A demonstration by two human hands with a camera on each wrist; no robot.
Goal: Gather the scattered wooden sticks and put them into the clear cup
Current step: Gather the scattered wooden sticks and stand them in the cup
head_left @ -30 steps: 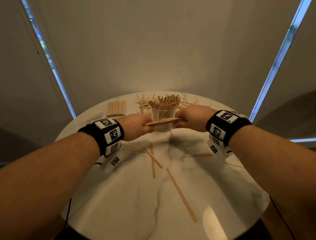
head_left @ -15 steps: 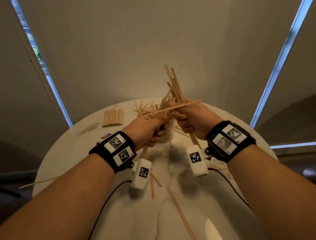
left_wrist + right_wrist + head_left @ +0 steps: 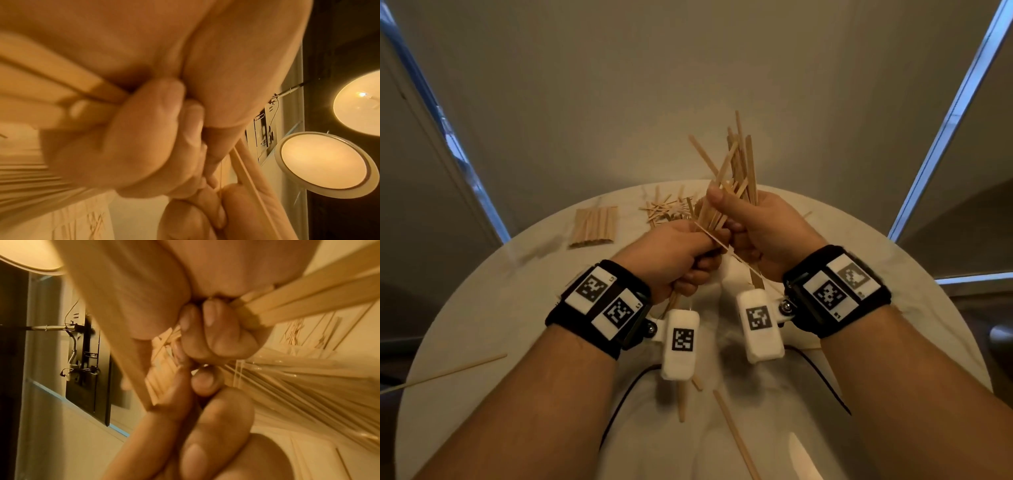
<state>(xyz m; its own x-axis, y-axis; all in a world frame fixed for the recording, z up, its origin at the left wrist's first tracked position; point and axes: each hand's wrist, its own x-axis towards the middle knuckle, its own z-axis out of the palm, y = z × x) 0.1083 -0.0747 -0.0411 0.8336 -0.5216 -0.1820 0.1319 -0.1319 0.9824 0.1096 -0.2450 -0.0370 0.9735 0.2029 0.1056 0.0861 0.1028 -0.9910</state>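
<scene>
The round marble desk (image 3: 493, 329) carries loose wooden sticks: a neat flat row (image 3: 594, 226) at the far left, a jumbled heap (image 3: 666, 210) behind the hands, a long one (image 3: 736, 435) near the front and another (image 3: 445, 373) over the left edge. Above the desk, the right hand (image 3: 767, 229) curls tight around a bundle of sticks (image 3: 736, 168) that fans upward. The left hand (image 3: 674, 253), touching the right, also has its grip pinched on sticks (image 3: 61, 95). The clear cup (image 3: 308, 381) lies blurred beyond the fingers in the right wrist view.
</scene>
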